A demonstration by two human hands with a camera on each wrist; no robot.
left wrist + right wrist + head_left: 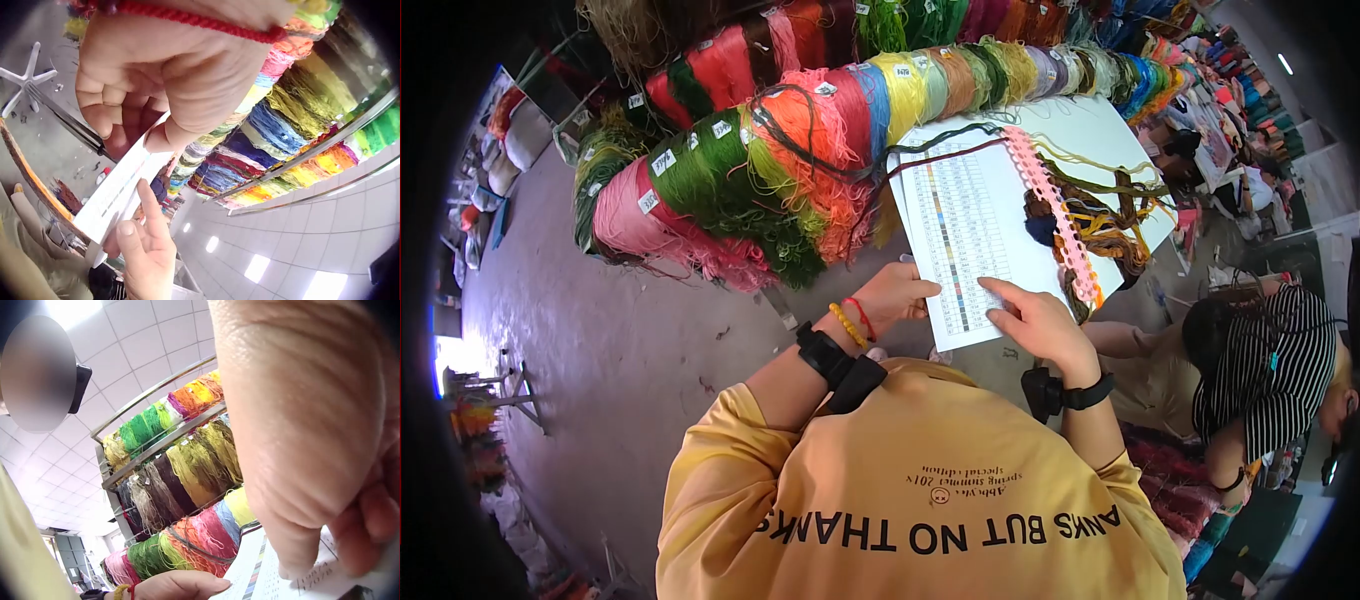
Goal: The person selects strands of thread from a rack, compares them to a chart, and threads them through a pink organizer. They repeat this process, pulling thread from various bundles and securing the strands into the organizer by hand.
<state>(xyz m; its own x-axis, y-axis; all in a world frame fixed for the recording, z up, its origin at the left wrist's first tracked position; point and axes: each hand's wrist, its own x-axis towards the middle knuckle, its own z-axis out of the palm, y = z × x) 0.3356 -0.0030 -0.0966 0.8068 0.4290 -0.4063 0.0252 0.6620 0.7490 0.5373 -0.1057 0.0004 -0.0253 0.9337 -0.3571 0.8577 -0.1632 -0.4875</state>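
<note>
A white sheet with a printed table and a column of colour blocks [975,240] lies over another white sheet. My left hand [892,297] pinches its lower left edge between thumb and fingers; the left wrist view shows the same hand [169,81] gripping the paper [115,194]. My right hand [1040,322] is at the lower right edge, index finger extended onto the table, thumb near the edge. Close up in the right wrist view, the right hand [306,425] covers part of the chart [256,569]. A pink perforated strip [1050,200] holding dark, brown and yellow threads lies on the sheets.
Racks of coloured thread skeins [720,160] stand ahead, running from left to upper right. Dark strands [800,150] trail from the strip across the skeins. A person in a striped top [1285,360] is at the right. Grey floor [620,350] spreads at the left.
</note>
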